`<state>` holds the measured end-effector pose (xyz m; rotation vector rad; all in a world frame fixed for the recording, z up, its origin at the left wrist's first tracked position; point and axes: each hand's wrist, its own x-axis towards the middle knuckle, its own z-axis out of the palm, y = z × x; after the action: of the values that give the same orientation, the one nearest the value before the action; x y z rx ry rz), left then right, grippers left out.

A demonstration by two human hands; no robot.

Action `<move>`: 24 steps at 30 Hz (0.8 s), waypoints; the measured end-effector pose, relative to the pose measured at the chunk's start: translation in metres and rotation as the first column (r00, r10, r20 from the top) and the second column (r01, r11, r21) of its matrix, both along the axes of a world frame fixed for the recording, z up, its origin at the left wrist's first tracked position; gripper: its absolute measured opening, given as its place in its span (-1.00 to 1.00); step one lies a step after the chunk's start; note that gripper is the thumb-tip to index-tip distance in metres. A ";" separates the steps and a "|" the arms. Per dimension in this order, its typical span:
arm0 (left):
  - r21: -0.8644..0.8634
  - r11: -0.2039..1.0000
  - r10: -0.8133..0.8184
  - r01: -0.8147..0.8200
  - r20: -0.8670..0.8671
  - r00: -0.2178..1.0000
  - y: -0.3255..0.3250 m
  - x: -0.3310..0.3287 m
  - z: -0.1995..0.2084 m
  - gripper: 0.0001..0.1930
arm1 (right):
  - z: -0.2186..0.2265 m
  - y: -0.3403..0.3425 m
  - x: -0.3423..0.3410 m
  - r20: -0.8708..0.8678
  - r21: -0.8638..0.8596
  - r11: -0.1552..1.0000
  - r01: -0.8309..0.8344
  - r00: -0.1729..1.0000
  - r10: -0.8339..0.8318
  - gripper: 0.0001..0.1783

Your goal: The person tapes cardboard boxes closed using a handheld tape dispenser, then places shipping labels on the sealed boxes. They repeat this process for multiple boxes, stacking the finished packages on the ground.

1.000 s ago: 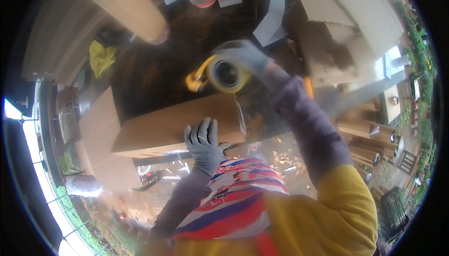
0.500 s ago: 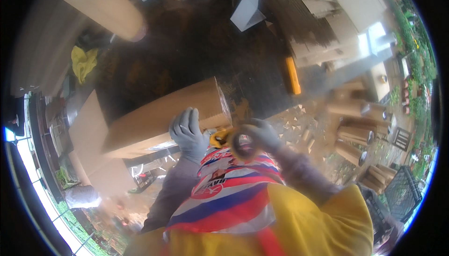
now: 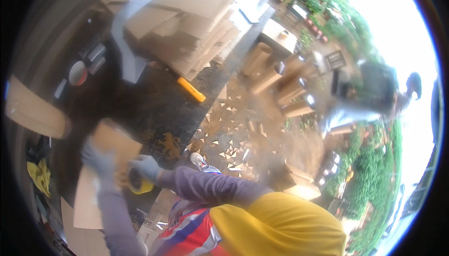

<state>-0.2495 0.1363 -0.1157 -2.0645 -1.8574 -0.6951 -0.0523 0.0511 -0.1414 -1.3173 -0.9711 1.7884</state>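
A brown cardboard box point(image 3: 115, 142) lies across the near left part of the dark table, its end toward me. My left hand point(image 3: 99, 161), in a grey glove, rests against this box; motion smears its fingers. Close to its right, my gloved right hand point(image 3: 146, 168) is closed around a yellow tape dispenser point(image 3: 141, 186) carrying a roll of tape. The dispenser is near the box's edge; whether the tape touches the cardboard I cannot tell.
Stacked flat cardboard point(image 3: 187, 29) and a white strip point(image 3: 122, 36) cover the far table, near an orange-yellow tool point(image 3: 191, 90). Another cardboard box point(image 3: 35, 110) lies left. Beyond the edge are cardboard tubes point(image 3: 265, 79), triangular scraps point(image 3: 229, 152), and a person with a dark crate point(image 3: 378, 86).
My view has swung right, so the box and both hands now appear farther left. The dispenser has moved with my right hand. A person with a crate has come into view.
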 end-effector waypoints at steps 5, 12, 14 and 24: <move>-0.016 0.997 0.072 -0.073 -0.054 0.996 0.051 -0.032 0.043 -0.32 | 0.023 -0.026 0.060 0.179 0.212 0.977 0.037 0.981 -0.076 -0.49; -0.332 0.933 -0.194 0.138 -0.140 0.971 -0.170 0.031 -0.041 -0.42 | 0.050 -0.054 0.227 0.740 0.651 0.606 -0.457 0.561 -0.372 -0.52; -0.332 0.906 -0.306 0.261 -0.092 0.947 -0.193 0.040 -0.042 -0.41 | 0.053 -0.030 0.245 0.585 0.615 0.758 -0.218 0.771 -0.253 -0.67; -0.284 0.931 0.244 -0.229 0.018 0.970 -0.120 0.068 0.025 -0.02 | 0.097 0.245 0.015 -0.175 0.369 0.824 -0.431 0.838 0.517 -0.63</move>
<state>-0.1816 0.0164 -0.0911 -1.9441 -2.3018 -0.4510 -0.0369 0.2958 -0.0443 -0.6344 -1.4528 2.0001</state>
